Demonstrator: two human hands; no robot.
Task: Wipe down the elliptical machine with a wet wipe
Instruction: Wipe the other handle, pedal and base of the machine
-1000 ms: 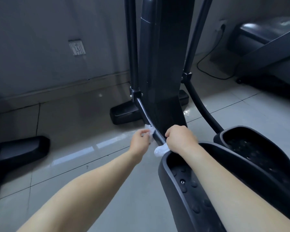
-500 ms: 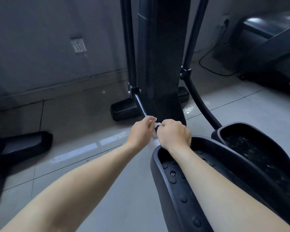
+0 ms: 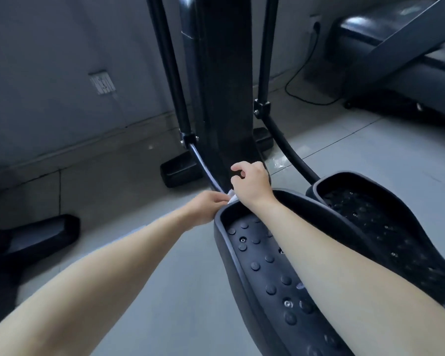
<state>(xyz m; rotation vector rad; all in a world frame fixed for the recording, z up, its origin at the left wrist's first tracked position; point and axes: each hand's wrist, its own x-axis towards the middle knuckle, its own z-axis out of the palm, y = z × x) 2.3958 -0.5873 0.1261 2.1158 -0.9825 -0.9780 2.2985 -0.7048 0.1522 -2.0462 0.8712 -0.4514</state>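
The wet wipe, limp, light and slick, lies at the 12 o'clock tip of the near pedal, against the elliptical's bar. The left hand pinches its edge with the fingers; the right hand has curled fingers, around what I cannot tell. It is probably best bunched in the palm

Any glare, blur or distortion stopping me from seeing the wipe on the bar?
Head view: dim bluish light, no harsh shadows; glare on a floor tile and the lower bar; the wide-angle lens bows the uprights; the wall plate lettering is blurred; the wet wipe is a small white sliver between left hand and right hand, mostly hidden.
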